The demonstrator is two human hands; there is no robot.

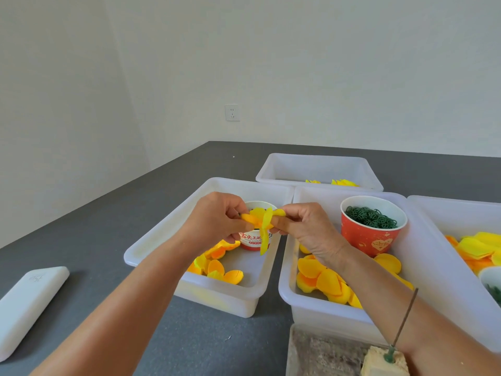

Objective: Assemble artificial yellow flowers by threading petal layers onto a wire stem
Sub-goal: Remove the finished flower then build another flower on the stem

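Yellow petal layer [262, 221] showing orange tint at centre. White trays [151, 248] sitting on dark grey table [81, 240]. At 3 o'clock, red cup [372, 237] showing pale heart print, holding dark green rings [368, 217]. At 6 o'clock, orange-yellow petals [322, 280] lying. At 8 o'clock, white slab [27, 302].

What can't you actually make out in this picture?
- Head view: contents of the white cup, hidden behind both hands and the yellow petal layers.
- The petals' centre hole, covered by the left hand and right hand.
- The far-right bin, cut off by the frame edge.
- The rear bin: its wall hides most contents.
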